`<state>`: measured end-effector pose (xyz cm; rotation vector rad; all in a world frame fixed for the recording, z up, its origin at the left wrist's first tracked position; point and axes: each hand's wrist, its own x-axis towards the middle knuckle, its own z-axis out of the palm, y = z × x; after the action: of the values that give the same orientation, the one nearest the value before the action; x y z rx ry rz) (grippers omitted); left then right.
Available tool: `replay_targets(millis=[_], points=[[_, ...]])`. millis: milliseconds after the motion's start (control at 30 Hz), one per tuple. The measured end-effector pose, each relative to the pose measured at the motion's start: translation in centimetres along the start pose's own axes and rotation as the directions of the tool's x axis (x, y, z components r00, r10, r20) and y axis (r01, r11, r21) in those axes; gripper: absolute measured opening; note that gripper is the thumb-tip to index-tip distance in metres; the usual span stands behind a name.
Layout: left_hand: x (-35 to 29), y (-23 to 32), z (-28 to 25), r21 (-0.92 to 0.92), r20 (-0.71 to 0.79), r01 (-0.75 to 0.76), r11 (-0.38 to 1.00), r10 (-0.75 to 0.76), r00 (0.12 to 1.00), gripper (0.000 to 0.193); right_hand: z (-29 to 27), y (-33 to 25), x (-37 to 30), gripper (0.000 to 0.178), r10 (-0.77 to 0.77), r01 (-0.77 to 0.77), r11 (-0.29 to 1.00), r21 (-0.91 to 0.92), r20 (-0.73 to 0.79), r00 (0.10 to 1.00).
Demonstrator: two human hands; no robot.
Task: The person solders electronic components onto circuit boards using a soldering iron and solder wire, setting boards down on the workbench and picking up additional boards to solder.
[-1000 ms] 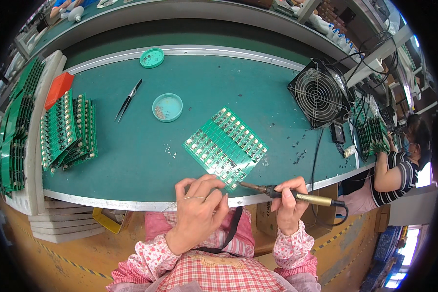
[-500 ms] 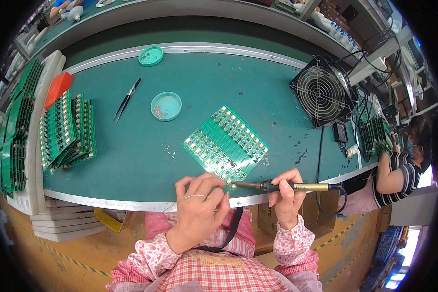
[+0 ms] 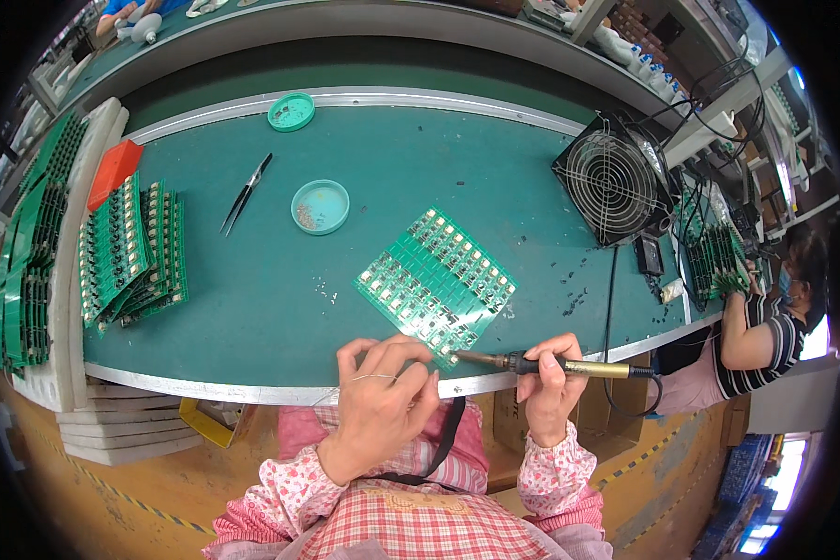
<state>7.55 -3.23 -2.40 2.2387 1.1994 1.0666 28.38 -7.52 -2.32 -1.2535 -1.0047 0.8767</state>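
Note:
A green circuit board panel (image 3: 436,287) with rows of small pale and black parts lies turned at an angle on the green bench. My right hand (image 3: 552,387) grips a soldering iron (image 3: 588,369) like a pen, its tip at the panel's near corner. Beside that corner my left hand (image 3: 384,397) has its fingers curled. A thin silvery strand of solder wire (image 3: 375,375) runs across those fingers; its far end is hidden by the fingertips.
Stacked boards (image 3: 133,252) and a red box (image 3: 115,175) stand left. Tweezers (image 3: 247,192), a shallow dish (image 3: 320,207) and a lid (image 3: 291,112) lie farther back. Right are a black fan (image 3: 614,177), scattered black bits (image 3: 577,301), a cable (image 3: 612,303) and a co-worker (image 3: 756,322).
The iron's tip has shifted slightly right and nearer me at the panel's near corner. My left hand has barely moved.

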Motion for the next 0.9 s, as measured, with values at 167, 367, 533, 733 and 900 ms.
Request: replay_targets(millis=[167, 367, 533, 733, 900], points=[[0.0, 0.0, 0.0, -0.009, 0.009, -0.025, 1.000, 0.026, 1.000, 0.022, 0.0, -0.6, -0.1, 0.018, -0.019, 0.019, 1.000, -0.001, -0.026, 0.999], [-0.2, -0.3, -0.1, 0.017, 0.013, -0.035, 0.999, 0.035, 0.999, 0.021, 0.1, -2.5, 3.6, 0.019, 0.103, -0.092, 0.992, -0.089, 0.126, 0.987], [-0.4, -0.2, 0.1, -0.009, 0.009, -0.053, 0.999, 0.053, 0.999, 0.018, -1.8, -2.4, 2.7, 0.020, 0.062, -0.055, 0.996, -0.072, 0.091, 0.994], [-0.2, 0.1, -0.2, -0.007, 0.051, -0.063, 0.998, 0.063, 0.997, 0.017, -0.8, -1.1, -2.0, 0.020, -0.063, 0.052, 0.995, -0.090, -0.133, 0.989], [-0.1, 0.7, 0.2, -0.018, 0.096, -0.065, 0.998, 0.066, 0.993, 0.017, 0.0, -0.3, -5.0, 0.017, -0.286, 0.239, 0.910, -0.339, -0.096, 0.953]])
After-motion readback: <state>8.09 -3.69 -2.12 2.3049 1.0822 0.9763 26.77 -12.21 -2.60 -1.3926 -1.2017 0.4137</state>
